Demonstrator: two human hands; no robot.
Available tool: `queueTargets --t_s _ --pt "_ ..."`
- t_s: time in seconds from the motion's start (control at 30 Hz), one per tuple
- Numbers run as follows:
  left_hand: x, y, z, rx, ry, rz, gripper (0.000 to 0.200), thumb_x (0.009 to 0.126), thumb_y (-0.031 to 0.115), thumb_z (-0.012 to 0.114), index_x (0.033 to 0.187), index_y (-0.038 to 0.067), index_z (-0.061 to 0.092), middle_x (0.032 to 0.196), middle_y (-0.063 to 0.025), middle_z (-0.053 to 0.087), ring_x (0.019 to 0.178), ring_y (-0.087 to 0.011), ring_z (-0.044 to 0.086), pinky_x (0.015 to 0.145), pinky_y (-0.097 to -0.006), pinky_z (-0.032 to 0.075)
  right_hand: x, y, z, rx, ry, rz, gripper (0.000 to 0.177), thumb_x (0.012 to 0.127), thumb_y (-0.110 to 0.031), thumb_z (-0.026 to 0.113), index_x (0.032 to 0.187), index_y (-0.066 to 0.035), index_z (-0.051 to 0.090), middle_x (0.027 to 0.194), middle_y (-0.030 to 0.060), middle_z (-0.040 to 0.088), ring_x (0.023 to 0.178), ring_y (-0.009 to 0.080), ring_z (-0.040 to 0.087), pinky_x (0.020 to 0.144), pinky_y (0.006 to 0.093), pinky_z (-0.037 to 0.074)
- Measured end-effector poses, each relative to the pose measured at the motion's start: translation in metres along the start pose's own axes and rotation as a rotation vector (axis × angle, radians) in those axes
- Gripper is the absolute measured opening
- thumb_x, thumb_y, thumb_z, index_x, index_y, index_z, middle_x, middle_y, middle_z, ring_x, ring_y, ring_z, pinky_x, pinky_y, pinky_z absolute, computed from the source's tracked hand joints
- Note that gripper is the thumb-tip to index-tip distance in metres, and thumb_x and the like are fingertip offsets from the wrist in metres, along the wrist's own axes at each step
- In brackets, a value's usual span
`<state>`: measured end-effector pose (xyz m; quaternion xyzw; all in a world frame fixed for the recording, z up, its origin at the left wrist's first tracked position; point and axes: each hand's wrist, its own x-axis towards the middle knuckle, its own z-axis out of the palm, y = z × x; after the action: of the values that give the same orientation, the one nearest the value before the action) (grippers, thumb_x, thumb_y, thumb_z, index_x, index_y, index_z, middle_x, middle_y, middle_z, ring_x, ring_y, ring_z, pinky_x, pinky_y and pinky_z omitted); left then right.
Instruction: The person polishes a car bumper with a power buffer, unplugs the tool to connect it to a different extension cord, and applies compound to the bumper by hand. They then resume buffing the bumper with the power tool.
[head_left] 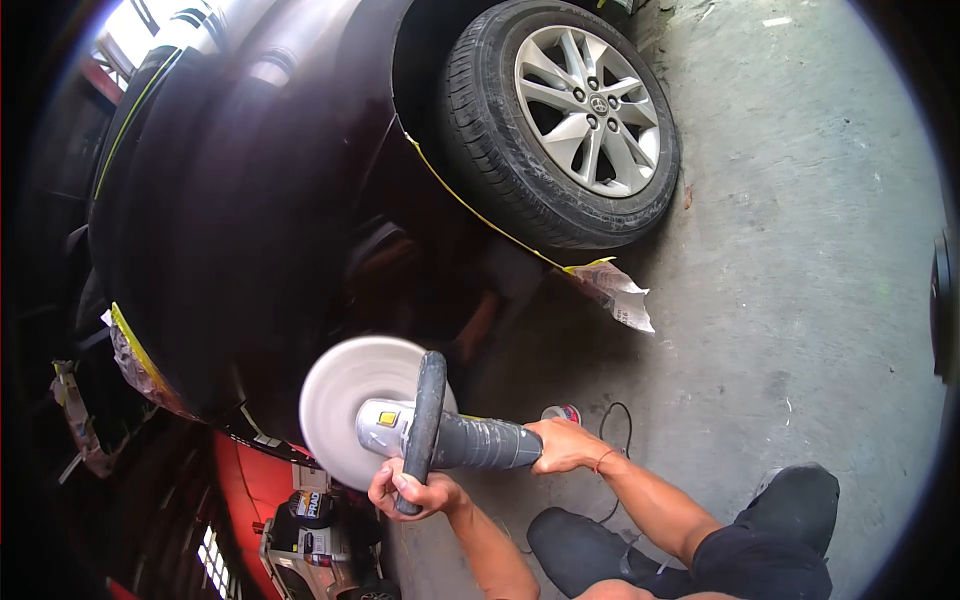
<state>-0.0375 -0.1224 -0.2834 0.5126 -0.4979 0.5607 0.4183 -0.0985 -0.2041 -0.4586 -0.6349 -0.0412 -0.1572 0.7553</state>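
Polisher [488, 443] is stretching between our two hands, its pale round pad [335, 405] facing the dark car body [250, 230] and blurring as if spinning. Our left hand [425, 492] is curling its fingers round the lower end of the loop handle [431, 400], likely because a grip near the head is giving us control over the tilt. Our right hand [562, 446] is closing round the rear grip, well back from the pad, probably bearing weight and countering twist. Whether the pad is touching the paint, we cannot tell.

From the pad, the wheel [594, 105] is standing towards one o'clock. Yellow tape [411, 139] is following the arch edge, presumably shielding it, and ending beside masking paper [625, 300] towards two o'clock. More paper is hanging towards nine o'clock, perhaps covering other edges. A small round container [562, 412] is sitting on the floor [780, 250] towards three o'clock, near a dark cord [631, 430]; another vehicle [325, 545] is showing towards seven.

Counting, we are finding one polisher, one pad, one loop handle, two hands, one wheel with five nuts, one container and three visible clumps of masking paper.
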Motion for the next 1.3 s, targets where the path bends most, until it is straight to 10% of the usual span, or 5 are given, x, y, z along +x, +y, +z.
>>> queueTargets --t_s 0.43,0.67,1.0,1.17,1.3 --pt "0.067 0.004 0.118 -0.385 -0.295 -0.335 0.022 0.084 0.017 0.049 0.093 -0.002 0.058 0.065 -0.0026 0.050 0.059 -0.0106 0.049 0.059 -0.0235 0.041 0.002 -0.068 -0.019 0.182 0.458 0.081 0.044 0.062 -0.023 0.078 0.099 0.000 0.069 0.088 0.0210 0.072 0.087 0.0362 0.071 0.079 0.0407 0.054" --pt "0.060 -0.024 0.027 -0.253 -0.171 -0.184 0.025 0.080 0.021 0.049 0.091 -0.001 0.054 0.067 -0.0070 0.052 0.060 -0.0164 0.051 0.066 -0.0308 0.049 0.017 -0.053 0.038 0.131 0.322 0.016 0.042 0.065 -0.023 0.070 0.101 -0.002 0.068 0.094 0.0233 0.071 0.093 0.0416 0.068 0.082 0.0441 0.053" --pt "0.133 -0.087 -0.146 -0.221 0.487 -0.188 0.029 0.091 0.036 0.045 0.091 0.008 0.052 0.060 0.0074 0.033 0.048 -0.0052 0.032 0.046 -0.0207 0.026 0.058 -0.103 0.137 -0.239 -0.013 -0.299 0.044 0.071 -0.027 0.071 0.098 0.005 0.058 0.081 0.0274 0.068 0.079 0.0464 0.067 0.073 0.0521 0.053" --pt "0.184 -0.117 -0.188 -0.233 0.522 -0.214 0.031 0.089 0.039 0.051 0.092 0.008 0.058 0.066 0.0061 0.038 0.052 -0.0052 0.035 0.047 -0.0212 0.024 0.057 -0.131 0.163 -0.212 -0.112 -0.479 0.083 0.086 -0.049 0.070 0.138 0.002 0.032 0.102 0.0315 0.066 0.088 0.0461 0.067 0.078 0.0496 0.053" --pt "0.211 -0.109 -0.178 -0.331 0.485 -0.323 0.030 0.090 0.037 0.048 0.072 0.012 0.050 0.051 0.0059 0.028 0.043 -0.0065 0.027 0.045 -0.0245 0.020 0.055 -0.158 0.167 -0.313 -0.060 -0.530 0.091 0.088 -0.058 0.064 0.140 0.009 0.030 0.087 0.0323 0.065 0.078 0.0477 0.067 0.065 0.0529 0.054"
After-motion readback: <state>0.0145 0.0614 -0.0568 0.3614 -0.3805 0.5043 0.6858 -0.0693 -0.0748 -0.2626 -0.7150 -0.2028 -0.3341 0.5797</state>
